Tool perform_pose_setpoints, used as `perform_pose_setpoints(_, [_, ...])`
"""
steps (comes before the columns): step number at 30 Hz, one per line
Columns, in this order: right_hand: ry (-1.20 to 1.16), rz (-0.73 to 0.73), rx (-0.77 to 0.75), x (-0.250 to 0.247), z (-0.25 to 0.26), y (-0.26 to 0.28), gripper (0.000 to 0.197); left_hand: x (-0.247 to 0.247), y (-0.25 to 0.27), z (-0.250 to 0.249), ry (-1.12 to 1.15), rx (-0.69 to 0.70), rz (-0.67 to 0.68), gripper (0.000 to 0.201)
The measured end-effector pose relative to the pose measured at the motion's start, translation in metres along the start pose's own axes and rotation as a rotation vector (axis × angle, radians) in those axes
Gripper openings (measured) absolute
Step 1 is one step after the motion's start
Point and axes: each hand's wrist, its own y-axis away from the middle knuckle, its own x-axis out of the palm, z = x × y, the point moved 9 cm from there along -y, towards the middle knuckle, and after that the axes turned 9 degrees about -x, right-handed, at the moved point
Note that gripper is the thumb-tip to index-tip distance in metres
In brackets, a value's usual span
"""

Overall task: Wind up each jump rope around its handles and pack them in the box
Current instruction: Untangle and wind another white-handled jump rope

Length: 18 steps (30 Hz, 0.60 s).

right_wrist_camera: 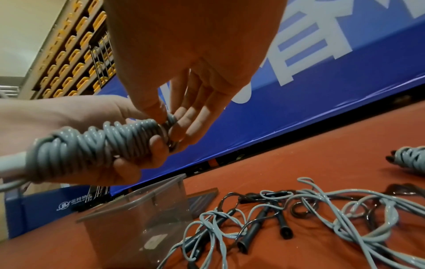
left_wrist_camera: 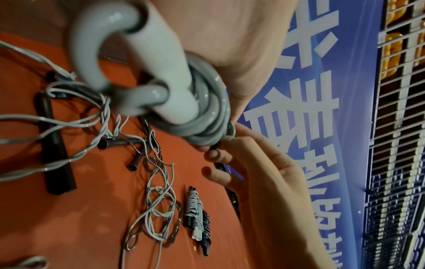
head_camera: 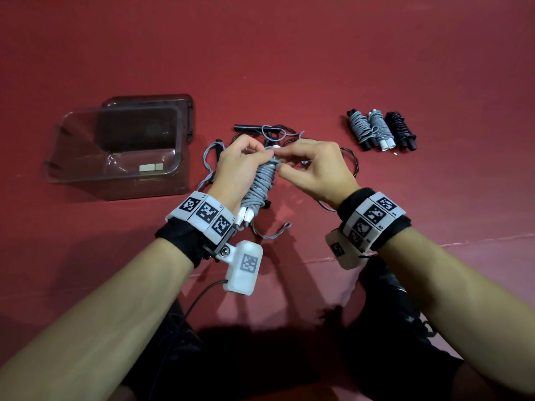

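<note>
Grey jump rope (head_camera: 262,180), coiled round its white handles, sits gripped in my left hand (head_camera: 240,166); my right hand (head_camera: 314,166) pinches its far end to tuck it. Next, the clear plastic box (head_camera: 115,175) at left.

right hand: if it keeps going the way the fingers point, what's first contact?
Likely the left hand: the right hand points left at the top of the grey rope bundle, which its fingertips already pinch. Depth unclear.
</note>
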Motion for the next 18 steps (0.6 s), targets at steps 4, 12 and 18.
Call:
perform_pose_setpoints(4, [-0.112,-0.055,0.144,0.001,-0.016,-0.001,0.012,-0.001,0.000,-0.002,-0.133,0.084,-0.031,0.025])
perform_pose_setpoints(12, [-0.678,-0.207,0.580,0.026,-0.030,0.020,0.025,-0.002,0.012,-0.029,-0.264,0.317,-0.130,0.020])
perform_pose_setpoints(18, [-0.830,-0.147,0.749,0.035,-0.029,0.025,0.008,0.000,0.024,-0.044,-0.270,0.456,-0.113,0.011])
